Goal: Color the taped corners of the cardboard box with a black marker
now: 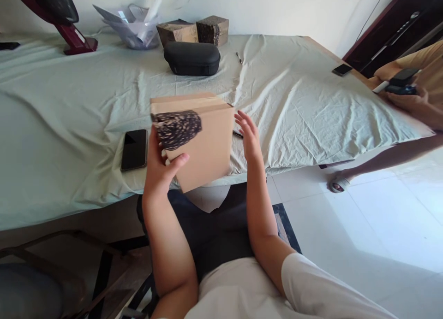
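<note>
A brown cardboard box (207,148) with dense black scribbles on one corner is tilted over the front edge of the cloth-covered table. My left hand (161,164) grips its left side, the thumb across the face and the fingers partly hidden behind it. Just off the box's right side, my right hand (248,134) is raised with its fingers stretched and apart, holding nothing. A black pen (237,134) lies on the cloth between the box and my right hand, partly covered. Left of my left hand lies a dark-screened phone (134,149).
A black hard case (192,59) stands behind the box, before two scribbled cardboard boxes (216,29). A clear basket (133,33) and a dark red appliance (74,40) stand at back left. Another pen (239,57) and phone (342,70) lie rightward. Another person's hand (408,97) holds dark objects.
</note>
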